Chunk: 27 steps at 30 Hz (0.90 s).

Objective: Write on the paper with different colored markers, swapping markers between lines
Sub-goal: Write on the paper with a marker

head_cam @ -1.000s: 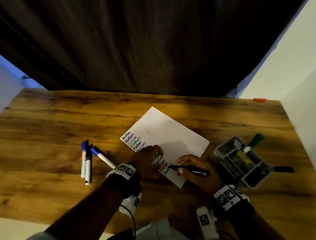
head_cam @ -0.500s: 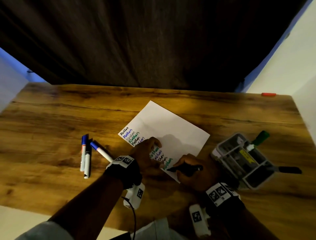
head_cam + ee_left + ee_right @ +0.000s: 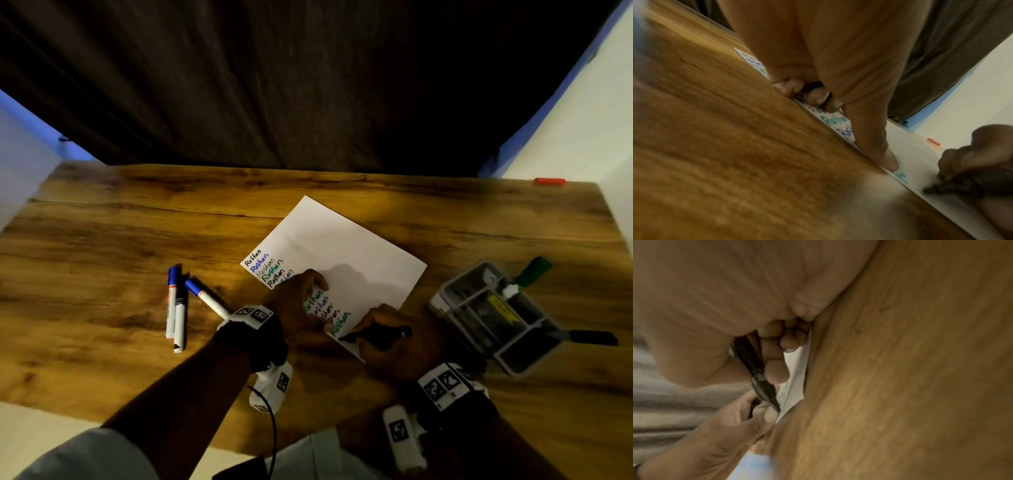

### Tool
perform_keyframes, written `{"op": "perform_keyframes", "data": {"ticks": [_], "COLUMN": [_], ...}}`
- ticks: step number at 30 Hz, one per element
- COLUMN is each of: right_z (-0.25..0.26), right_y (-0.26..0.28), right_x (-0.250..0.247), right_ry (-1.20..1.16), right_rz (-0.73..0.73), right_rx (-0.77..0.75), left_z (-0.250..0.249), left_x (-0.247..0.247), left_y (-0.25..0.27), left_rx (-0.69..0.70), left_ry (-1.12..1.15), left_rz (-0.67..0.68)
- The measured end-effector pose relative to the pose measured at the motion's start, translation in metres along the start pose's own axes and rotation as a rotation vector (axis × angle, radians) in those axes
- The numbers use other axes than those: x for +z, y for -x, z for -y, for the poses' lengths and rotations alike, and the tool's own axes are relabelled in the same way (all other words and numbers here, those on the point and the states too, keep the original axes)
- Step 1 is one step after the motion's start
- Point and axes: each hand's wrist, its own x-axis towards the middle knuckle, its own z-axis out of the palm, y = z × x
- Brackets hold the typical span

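Note:
A white paper (image 3: 342,246) lies tilted on the wooden table (image 3: 102,257), with several lines of "Roshan" in black, blue and green down its left side. My left hand (image 3: 298,305) rests on that written edge, fingers curled under and the thumb (image 3: 879,146) pressing the paper (image 3: 916,155) flat. My right hand (image 3: 387,339) grips a black marker (image 3: 376,334) in a writing hold. The marker (image 3: 756,374) has its tip on the paper's near corner, just below the last green line and close to the left thumb. Part of the writing is hidden under the left hand.
Three capped markers (image 3: 176,305) lie on the table left of my left wrist. A grey compartment tray (image 3: 496,315) stands at the right, with a green marker (image 3: 531,270) and a black marker (image 3: 589,337) sticking out of it. A small red object (image 3: 549,181) lies at the far right edge.
My right hand with the black marker has slid left and nearer, bringing the tip under the last green line. The left hand has stayed on the paper.

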Motion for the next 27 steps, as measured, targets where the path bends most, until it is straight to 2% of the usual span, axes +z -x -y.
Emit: {"op": "perform_keyframes", "data": {"ticks": [3,7,11,13,17,22,27], "right_z": [0.000,0.000,-0.001,-0.011,-0.017,0.003,0.000], "right_y": [-0.001,-0.002,0.000,0.000,-0.001,-0.003,-0.003], "right_x": [0.000,0.008,0.003,0.001,0.001,0.001,0.001], "right_ry": [-0.005,0.010,-0.001,0.063,0.117,-0.010,-0.073], "right_rz": [0.007,-0.067,-0.005,-0.037,-0.002,0.010,-0.008], "right_rx": [-0.039,0.009,0.014,0.028,0.055,0.020,0.014], "left_z": [0.002,0.002,0.001,0.001,-0.001,0.000,-0.001], "left_x": [0.001,0.000,0.000,0.000,-0.001,-0.001,-0.001], "left_y": [-0.001,-0.001,-0.001,0.000,0.000,0.000,-0.002], "left_rx": [0.005,0.002,0.004,0.005,0.005,0.003,0.003], "left_ry": [-0.014,-0.008,-0.008,-0.006,0.003,-0.008,-0.005], "left_rz": [-0.002,0.005,0.005,0.000,-0.004,0.008,0.012]}}
